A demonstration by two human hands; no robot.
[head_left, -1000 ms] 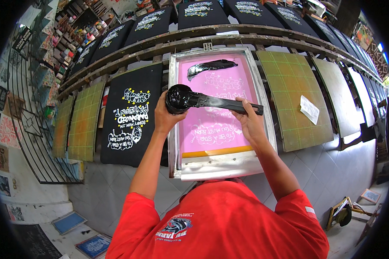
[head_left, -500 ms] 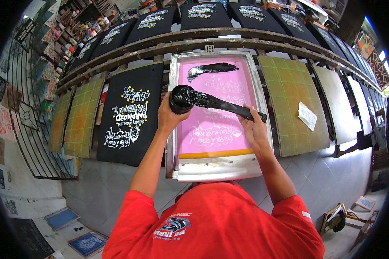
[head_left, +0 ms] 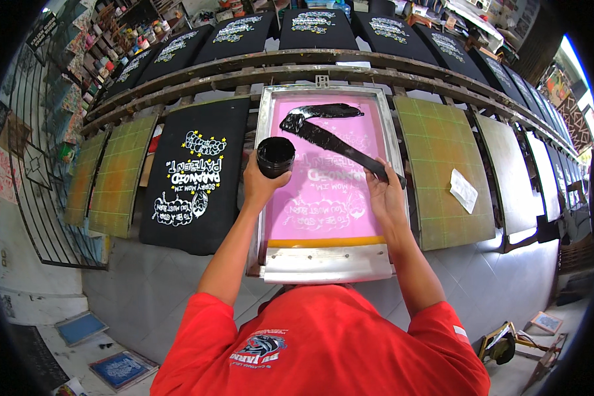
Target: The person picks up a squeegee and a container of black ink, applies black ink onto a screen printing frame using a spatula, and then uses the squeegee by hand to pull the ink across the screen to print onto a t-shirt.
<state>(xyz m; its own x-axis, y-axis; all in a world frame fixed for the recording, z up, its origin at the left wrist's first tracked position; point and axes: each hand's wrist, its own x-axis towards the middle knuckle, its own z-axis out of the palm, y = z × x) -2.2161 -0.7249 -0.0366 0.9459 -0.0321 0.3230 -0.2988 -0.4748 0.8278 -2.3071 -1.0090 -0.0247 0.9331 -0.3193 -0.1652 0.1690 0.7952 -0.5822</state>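
Observation:
My left hand [head_left: 263,181] is closed round a tub of black ink [head_left: 275,158] above the left side of a screen printing frame [head_left: 265,125]. My right hand [head_left: 384,187] grips the lower end of a long black ink-coated spatula [head_left: 336,146], which slants up to the left. Its coated tip touches or hangs just over the left end of a streak of black ink [head_left: 340,111] near the frame's far edge; I cannot tell which. Pink mesh [head_left: 317,198] with pale lettering and cloud shapes fills the frame. A yellow-orange squeegee blade with a metal holder [head_left: 327,257] lies across its near end.
Left of the frame lies a printed black shirt [head_left: 195,185] on a board. Greenish boards [head_left: 442,142] stand on both sides, one bearing crumpled white paper [head_left: 464,191]. A wooden rail [head_left: 224,78] runs behind, with more black shirts [head_left: 317,30] beyond it.
The spatula's coated end has left the tub and moved up and right to the ink streak. The tub sits slightly lower, its mouth now uncovered. Both hands keep their hold.

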